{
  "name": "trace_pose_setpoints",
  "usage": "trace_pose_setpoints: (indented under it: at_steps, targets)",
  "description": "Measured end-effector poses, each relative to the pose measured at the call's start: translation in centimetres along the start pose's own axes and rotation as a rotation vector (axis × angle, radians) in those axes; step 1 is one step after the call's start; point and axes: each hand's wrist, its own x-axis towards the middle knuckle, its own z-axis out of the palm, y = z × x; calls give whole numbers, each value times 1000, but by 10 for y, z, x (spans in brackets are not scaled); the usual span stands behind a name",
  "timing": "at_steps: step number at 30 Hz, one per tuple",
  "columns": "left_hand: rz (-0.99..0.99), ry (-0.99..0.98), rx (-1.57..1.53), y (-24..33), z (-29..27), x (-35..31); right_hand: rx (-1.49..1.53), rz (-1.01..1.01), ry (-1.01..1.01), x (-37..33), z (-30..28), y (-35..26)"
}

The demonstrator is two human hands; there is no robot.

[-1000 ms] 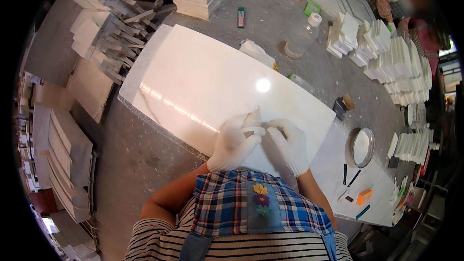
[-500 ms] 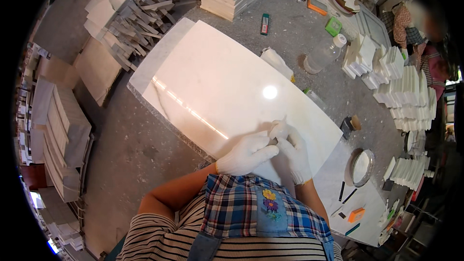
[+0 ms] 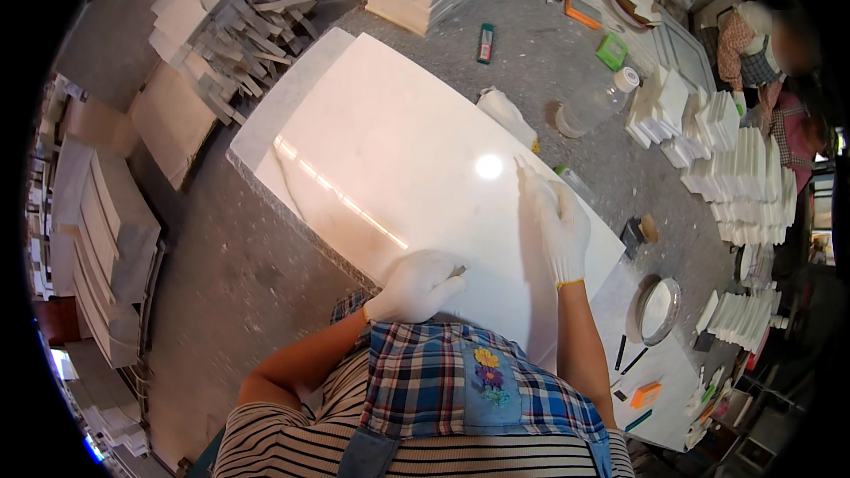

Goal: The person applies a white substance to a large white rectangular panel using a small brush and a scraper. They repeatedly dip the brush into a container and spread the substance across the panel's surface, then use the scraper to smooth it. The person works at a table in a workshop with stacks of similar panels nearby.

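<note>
A glossy white stone slab (image 3: 381,142) with a faint grey vein lies in front of me on a grey surface. My left hand (image 3: 414,287), in a white knit glove, is closed at the slab's near edge. A small dark piece (image 3: 458,272) sticks out between its thumb and fingers; its kind is too small to make out. Farther right, my right hand (image 3: 560,223), also gloved, reaches across the slab. Its fingers stretch toward the far right edge, and I see nothing held in it.
Beyond the slab are a crumpled white cloth (image 3: 507,113), a clear plastic bottle (image 3: 589,106) and a green box (image 3: 611,51). To the right stand a round tape roll (image 3: 644,314), an orange box (image 3: 645,395) and stacked white tiles (image 3: 726,168). Stone strips (image 3: 239,44) pile at far left.
My hands were together over the slab and have parted. The right has moved forward, its fingers now extended; the left has drawn back toward me with the small dark piece showing.
</note>
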Motion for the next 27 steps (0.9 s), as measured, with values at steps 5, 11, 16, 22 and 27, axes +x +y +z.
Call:
trace_pose_setpoints:
  at_steps: [5,11,16,22,27]
  targets:
    - [128,76,60,-14,13,4,25,17,-24,7,4,10]
    - [177,127,90,-17,14,4,27,47,-33,7,3,3]
    - [174,137,81,-18,15,5,44,-4,-22,8,4,9]
    - [188,156,76,-20,17,5,70,-19,-32,11,6,22]
    - [186,154,95,-19,17,4,59,-11,-26,10,6,20]
